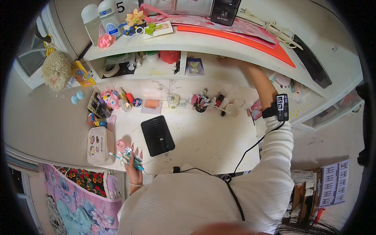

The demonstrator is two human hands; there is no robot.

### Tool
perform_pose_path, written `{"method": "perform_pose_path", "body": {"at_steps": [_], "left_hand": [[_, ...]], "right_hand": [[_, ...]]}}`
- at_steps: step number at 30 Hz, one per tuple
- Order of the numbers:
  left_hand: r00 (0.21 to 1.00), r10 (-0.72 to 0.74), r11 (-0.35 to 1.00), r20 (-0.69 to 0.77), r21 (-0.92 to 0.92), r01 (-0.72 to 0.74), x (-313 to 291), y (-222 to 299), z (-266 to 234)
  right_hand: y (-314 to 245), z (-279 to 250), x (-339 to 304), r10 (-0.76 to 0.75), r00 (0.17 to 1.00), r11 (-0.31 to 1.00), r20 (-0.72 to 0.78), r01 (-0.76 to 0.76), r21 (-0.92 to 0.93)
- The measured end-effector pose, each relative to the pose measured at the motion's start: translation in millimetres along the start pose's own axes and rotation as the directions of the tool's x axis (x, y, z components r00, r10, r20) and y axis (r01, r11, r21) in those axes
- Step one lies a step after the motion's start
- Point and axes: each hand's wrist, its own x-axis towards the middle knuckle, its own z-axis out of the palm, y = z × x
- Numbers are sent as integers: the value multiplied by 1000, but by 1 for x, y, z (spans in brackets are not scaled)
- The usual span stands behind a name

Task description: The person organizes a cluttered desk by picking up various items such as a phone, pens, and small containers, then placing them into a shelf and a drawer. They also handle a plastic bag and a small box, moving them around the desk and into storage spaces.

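Note:
At the near left of the desk, my left hand is closed round a bundle of slim blue, teal and white items, one of them like a toothbrush. Their exact kind is too small to tell. Just beyond it sits a small pink round object. My right arm stretches up to the shelf, and my right hand is inside the middle compartment. Shadow, blur and the shelf board hide its fingers. In that same compartment, to the left, lies a small dark packet.
A black rectangular case with a comb-like piece lies mid-desk. Pens and brushes stand in a holder along the back. A white pouch stands at the left edge. Bottles and a red-orange folder rest on the top shelf.

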Motion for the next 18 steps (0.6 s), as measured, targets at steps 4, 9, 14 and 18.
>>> {"method": "perform_pose_path", "body": {"at_steps": [4, 9, 14, 18], "left_hand": [[1000, 18, 1000, 18, 17, -18, -1, 1, 4], [998, 11, 999, 55, 39, -13, -1, 3, 13], [999, -21, 998, 30, 54, 20, 4, 3, 13], [995, -18, 999, 101, 53, 13, 8, 2, 15]], "right_hand": [[-2, -2, -1, -19, 998, 999, 59, 21, -30], [0, 1, -2, -40, 995, 993, 95, 29, 113], [0, 18, -19, 19, 992, 609, 128, -113, 785], [-12, 31, -35, 207, 973, -482, 104, 9, 876]]}}
